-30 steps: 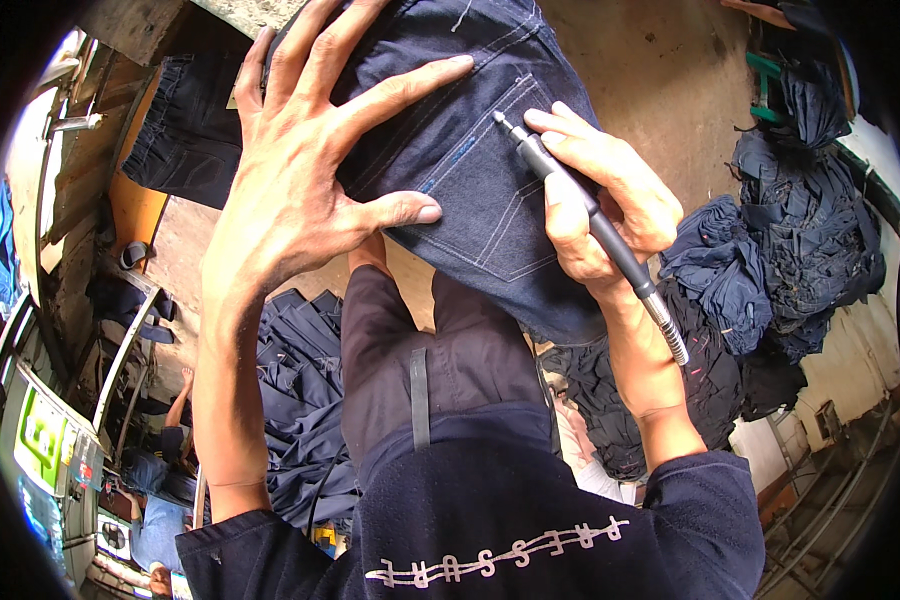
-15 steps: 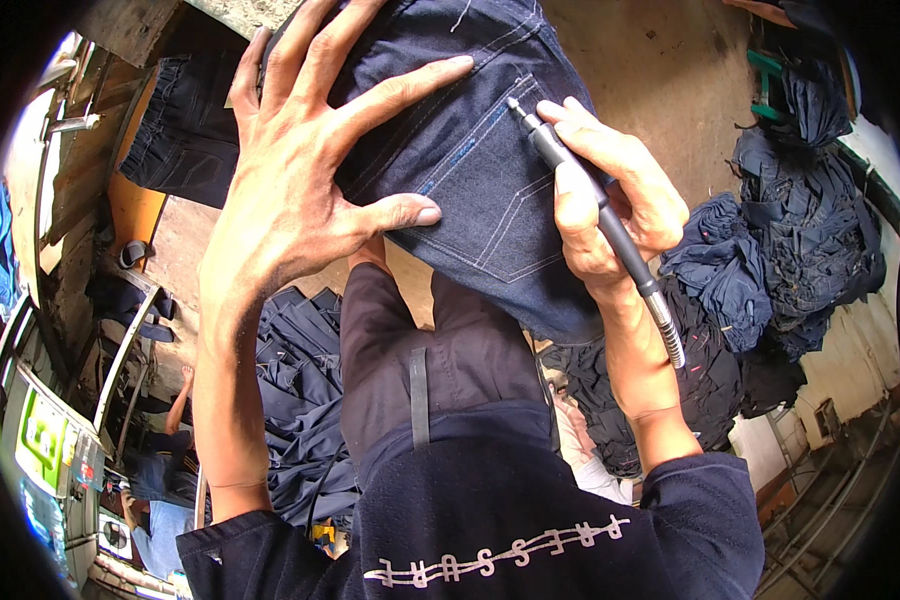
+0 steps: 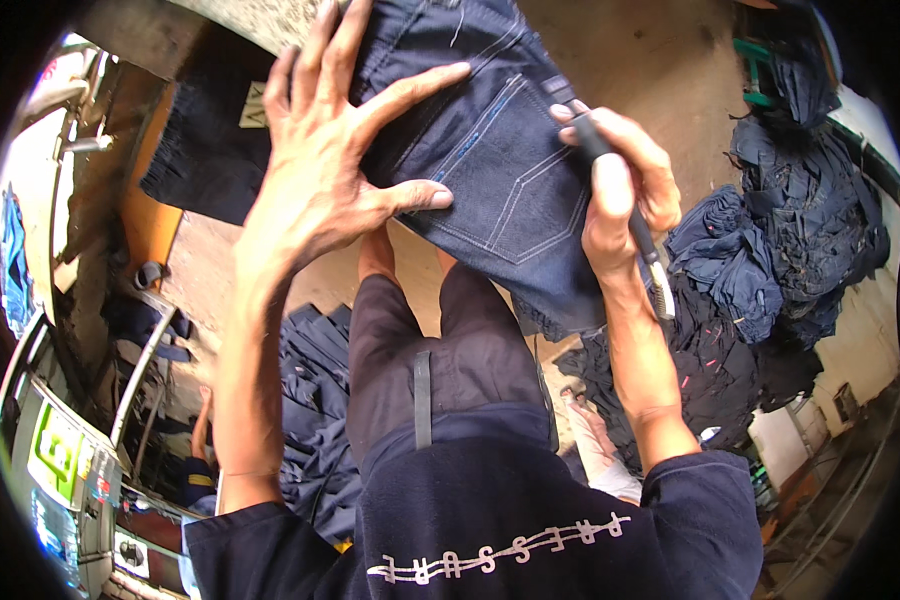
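1. Head view: a dark blue denim garment (image 3: 545, 245) spreads beneath the person's two hands at upper centre, its weave matte and faintly mottled.
2. The left hand (image 3: 322, 165) lies over the garment's left side with fingers fanned wide, grasping nothing; thumb and forefinger stretch toward the pocket.
3. The right hand (image 3: 630, 185) curls around a slender pen-shaped tool (image 3: 597, 138) by the garment's right edge. The tool has a smooth black barrel and a ribbed, metallic-looking coil (image 3: 660, 290) at its rear; its front end is blurred, so contact with the cloth cannot be told.
4. Between the hands is a pocket (image 3: 530, 165), angular in outline, edged by pale double stitching; a thin bright blue line (image 3: 480, 135) runs along its left side.
5. At left hangs a black garment (image 3: 210, 150) with a gathered, puckered edge.
6. Crumpled navy cloth (image 3: 810, 220) heaps up at right, above a blacker, tangled pile (image 3: 715, 370).
7. Below the left hand, dark fabric (image 3: 315, 400) lies in long, soft folds.
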The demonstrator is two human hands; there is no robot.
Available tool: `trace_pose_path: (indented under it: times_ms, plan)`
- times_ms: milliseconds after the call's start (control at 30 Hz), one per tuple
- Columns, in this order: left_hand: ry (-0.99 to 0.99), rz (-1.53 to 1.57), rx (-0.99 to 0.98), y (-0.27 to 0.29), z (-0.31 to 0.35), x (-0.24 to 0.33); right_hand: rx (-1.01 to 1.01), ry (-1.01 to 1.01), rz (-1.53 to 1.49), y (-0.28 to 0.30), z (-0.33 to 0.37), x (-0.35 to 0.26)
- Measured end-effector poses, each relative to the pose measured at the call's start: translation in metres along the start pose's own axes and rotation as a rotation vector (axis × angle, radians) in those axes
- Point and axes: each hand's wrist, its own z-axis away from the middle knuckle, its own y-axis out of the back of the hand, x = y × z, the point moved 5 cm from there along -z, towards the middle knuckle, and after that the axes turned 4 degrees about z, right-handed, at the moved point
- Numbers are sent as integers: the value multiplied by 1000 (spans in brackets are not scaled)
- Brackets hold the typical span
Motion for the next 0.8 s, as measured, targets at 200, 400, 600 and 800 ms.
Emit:
trace_pose_path:
  times_ms: [200, 400, 600, 800]
  plan:
    - [187, 325, 82, 47, -7, -2, 444, -428, 334, 76, 80, -39]
    - [298, 148, -4, 32, -26, -23, 637, -472, 239, 97, 152, -33]
    - [435, 148, -78, 10, -62, -54, 745, -275, 281, 114, 165, -1]
    - [68, 519, 235, -20, -22, 120, 881, -681, 146, 184, 279, -15]
